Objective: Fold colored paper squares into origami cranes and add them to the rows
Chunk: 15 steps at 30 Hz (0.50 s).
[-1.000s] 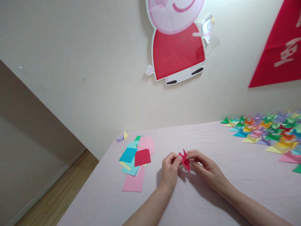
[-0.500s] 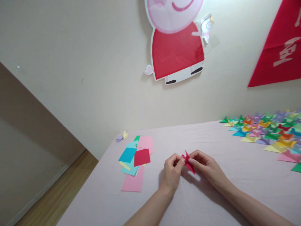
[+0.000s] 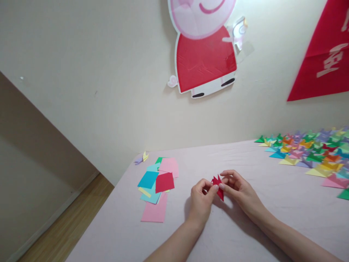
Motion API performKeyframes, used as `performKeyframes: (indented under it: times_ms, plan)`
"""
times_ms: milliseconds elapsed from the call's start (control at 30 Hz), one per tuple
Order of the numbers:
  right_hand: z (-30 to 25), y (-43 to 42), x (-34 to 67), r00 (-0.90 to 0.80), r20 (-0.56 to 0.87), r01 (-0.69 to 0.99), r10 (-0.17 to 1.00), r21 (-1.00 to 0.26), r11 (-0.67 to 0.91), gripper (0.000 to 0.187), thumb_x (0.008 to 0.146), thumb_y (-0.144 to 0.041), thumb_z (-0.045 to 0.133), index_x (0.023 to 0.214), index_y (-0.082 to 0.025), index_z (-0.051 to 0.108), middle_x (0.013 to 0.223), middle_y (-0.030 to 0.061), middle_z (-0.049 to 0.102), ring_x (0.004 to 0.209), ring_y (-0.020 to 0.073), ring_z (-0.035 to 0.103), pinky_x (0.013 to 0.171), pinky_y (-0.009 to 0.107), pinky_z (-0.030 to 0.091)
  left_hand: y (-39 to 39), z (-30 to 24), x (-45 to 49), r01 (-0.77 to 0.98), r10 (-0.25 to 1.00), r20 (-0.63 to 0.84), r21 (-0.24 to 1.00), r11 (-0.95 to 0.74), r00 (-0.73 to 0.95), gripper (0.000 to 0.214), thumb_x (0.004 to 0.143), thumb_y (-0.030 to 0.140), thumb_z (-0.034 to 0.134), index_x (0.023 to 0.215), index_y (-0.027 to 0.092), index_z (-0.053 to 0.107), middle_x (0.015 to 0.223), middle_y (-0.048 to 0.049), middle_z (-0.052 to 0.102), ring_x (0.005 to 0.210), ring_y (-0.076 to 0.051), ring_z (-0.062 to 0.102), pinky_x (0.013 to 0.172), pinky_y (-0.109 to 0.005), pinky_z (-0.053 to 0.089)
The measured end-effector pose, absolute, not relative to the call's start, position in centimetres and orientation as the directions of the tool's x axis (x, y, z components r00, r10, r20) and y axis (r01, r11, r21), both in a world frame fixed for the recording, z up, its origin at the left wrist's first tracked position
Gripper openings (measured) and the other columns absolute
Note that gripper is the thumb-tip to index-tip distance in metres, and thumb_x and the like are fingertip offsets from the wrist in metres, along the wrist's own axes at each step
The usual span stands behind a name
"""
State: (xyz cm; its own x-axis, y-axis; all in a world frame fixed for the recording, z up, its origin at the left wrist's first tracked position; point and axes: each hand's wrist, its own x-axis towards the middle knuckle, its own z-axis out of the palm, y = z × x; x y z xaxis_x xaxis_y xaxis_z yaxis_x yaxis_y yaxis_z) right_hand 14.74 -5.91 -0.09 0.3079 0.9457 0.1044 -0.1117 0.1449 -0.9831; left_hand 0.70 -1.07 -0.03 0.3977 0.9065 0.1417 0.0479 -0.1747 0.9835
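A small folded red paper piece (image 3: 218,185) hangs just above the pale pink table cloth (image 3: 245,225), pinched from both sides. My left hand (image 3: 201,201) grips its left edge between thumb and forefinger. My right hand (image 3: 239,190) pinches its right side with the fingers curled over the top points. To the left of my hands lies a loose pile of flat coloured paper squares (image 3: 159,185), with a red one on top.
Many folded paper figures in several colours (image 3: 313,154) cover the table's far right. A tiny purple and yellow folded piece (image 3: 143,158) sits at the far left corner. The table's left edge drops to a wooden floor (image 3: 65,225). A cartoon cut-out (image 3: 205,47) and a red banner (image 3: 324,58) hang on the wall.
The red piece has been turned and pressed narrower between my fingers, its points now upward. Both hands stay in the same spot; the view shifted slightly.
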Motion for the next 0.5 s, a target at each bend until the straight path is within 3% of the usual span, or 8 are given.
performKeyframes:
  times_ms: [167,333,500]
  plan:
    - [0.20,-5.83,14.69,0.286,0.102,-0.113,0.953,-0.984,0.139,0.045,0.070,-0.057,0.077,0.095,-0.022,0.063,0.083,0.0027,0.070,0.075,0.0191,0.063,0.070,0.032,0.051,-0.91,0.06,0.62,0.024,0.906,0.150,0.985,-0.173,0.397,0.027,0.079,0.041,0.066,0.066,0.018,0.058,0.062,0.0030,0.055,0.058,-0.012,0.041,0.058,-0.024,0.033]
    - [0.49,-5.95,14.64,0.275,0.096,0.001,0.957,-0.995,0.099,0.040,0.072,-0.058,0.073,0.072,-0.019,0.064,0.065,-0.0013,0.062,0.060,0.0148,0.053,0.058,0.027,0.044,-0.97,-0.01,0.67,0.005,0.905,0.148,0.987,-0.164,0.398,0.024,0.077,0.037,0.069,0.066,0.017,0.060,0.061,0.0033,0.055,0.058,-0.011,0.043,0.058,-0.024,0.033]
    - [0.36,-6.16,14.87,0.342,0.121,0.099,0.932,-0.991,0.092,0.035,0.075,-0.055,0.070,0.074,-0.020,0.066,0.060,-0.0039,0.057,0.055,0.0130,0.047,0.053,0.025,0.037,-0.96,-0.11,0.78,-0.081,0.908,0.122,0.992,-0.098,0.401,0.020,0.078,0.036,0.067,0.075,0.016,0.066,0.067,-0.0001,0.064,0.061,-0.014,0.054,0.060,-0.025,0.039]
